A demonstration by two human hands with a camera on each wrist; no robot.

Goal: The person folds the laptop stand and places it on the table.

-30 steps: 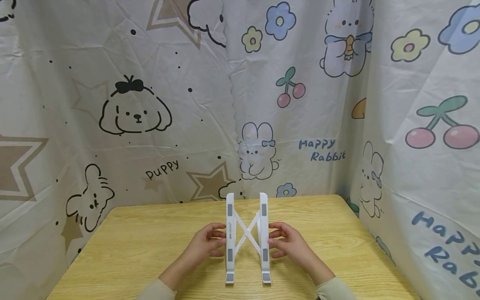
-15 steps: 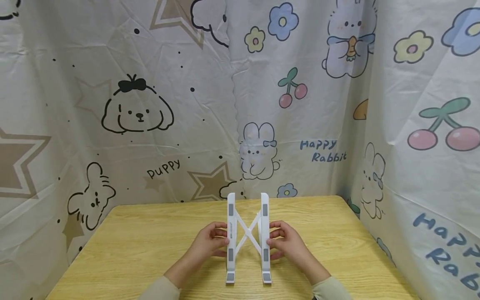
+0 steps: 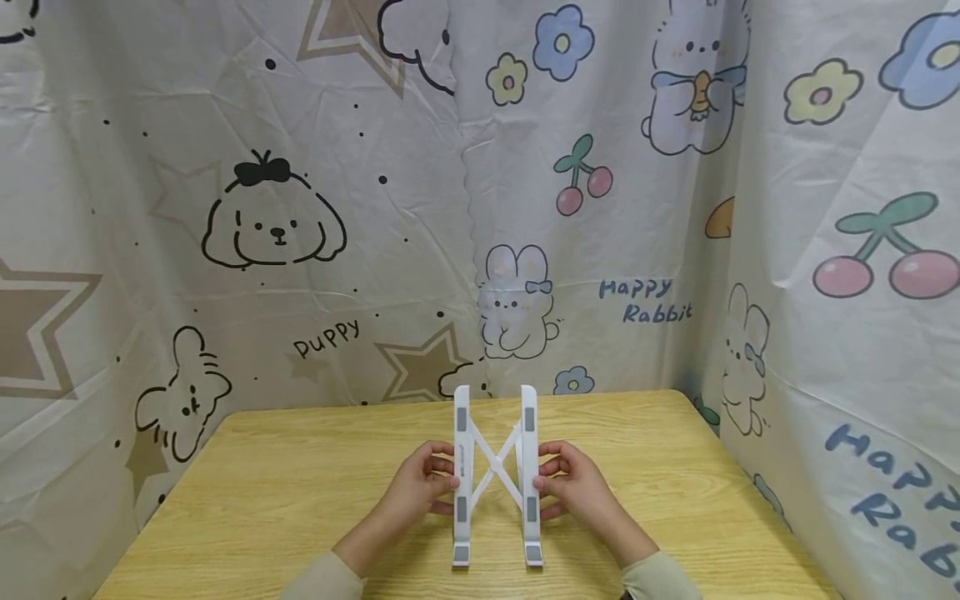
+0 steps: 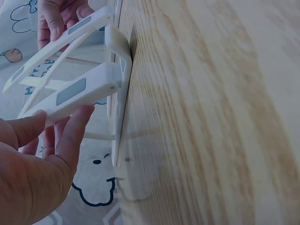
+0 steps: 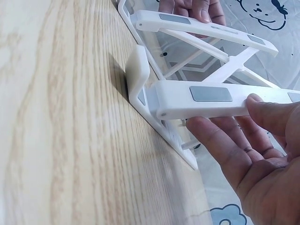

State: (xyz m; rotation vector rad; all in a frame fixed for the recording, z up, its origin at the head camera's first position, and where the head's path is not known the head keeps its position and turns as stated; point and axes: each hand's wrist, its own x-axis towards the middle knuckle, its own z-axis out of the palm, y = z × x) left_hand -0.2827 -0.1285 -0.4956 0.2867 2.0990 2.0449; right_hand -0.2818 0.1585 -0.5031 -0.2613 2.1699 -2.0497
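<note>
A white folding laptop stand stands unfolded on the wooden table, with two long arms, grey pads and an X-shaped brace between them. My left hand pinches the left arm at its outer edge, thumb on top and fingers beneath. On the other side my right hand holds the right arm the same way. In the left wrist view the left hand grips the near arm below its grey pad. The right wrist view has the right thumb on the arm's top edge, fingers underneath.
The wood-grain table has rounded far corners. Behind and to the sides hang pale curtains printed with puppies, rabbits, stars, flowers and cherries, close to the table's far edge.
Both hands have come in slightly onto the stand's arms, thumbs now over the edges. The stand stays in place; the view has shifted a little.
</note>
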